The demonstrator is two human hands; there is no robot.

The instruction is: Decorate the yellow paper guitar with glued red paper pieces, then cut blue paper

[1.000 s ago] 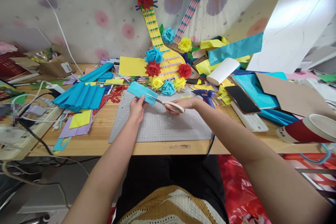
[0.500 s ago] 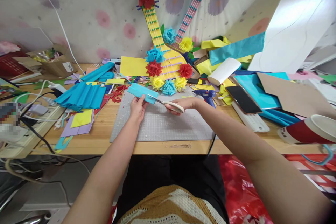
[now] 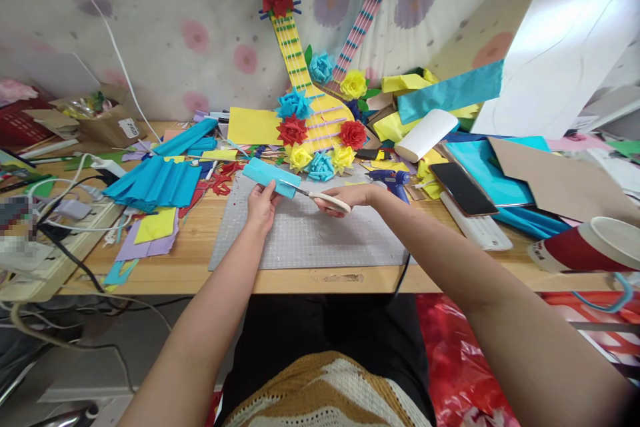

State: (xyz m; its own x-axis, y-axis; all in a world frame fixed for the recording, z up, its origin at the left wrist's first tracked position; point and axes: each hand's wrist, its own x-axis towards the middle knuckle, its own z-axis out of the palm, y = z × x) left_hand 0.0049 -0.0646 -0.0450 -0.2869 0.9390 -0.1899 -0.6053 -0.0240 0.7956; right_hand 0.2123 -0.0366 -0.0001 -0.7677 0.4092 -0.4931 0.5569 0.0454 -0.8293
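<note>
Pinched in my left hand (image 3: 263,207) is a strip of blue paper (image 3: 260,172), raised over the grey cutting mat (image 3: 300,250). My right hand (image 3: 340,200) grips white-handled scissors (image 3: 333,201) by the loops. Their blades lie across the right part of the strip, close to my left fingertips. Part of the blades is hidden by the paper. Beyond the mat leans a yellow paper guitar (image 3: 327,110) trimmed with red, blue and yellow paper flowers.
Right of the mat are a blue glue gun (image 3: 393,179), a phone (image 3: 463,188) and a paper cup (image 3: 583,247). Pleated blue paper (image 3: 155,183) and coloured scraps lie on the left, near a power strip (image 3: 60,253) with cables. A second, pink guitar (image 3: 357,30) leans behind.
The view shifts very slightly. My hands, the blue paper strip and the scissors keep nearly the same position.
</note>
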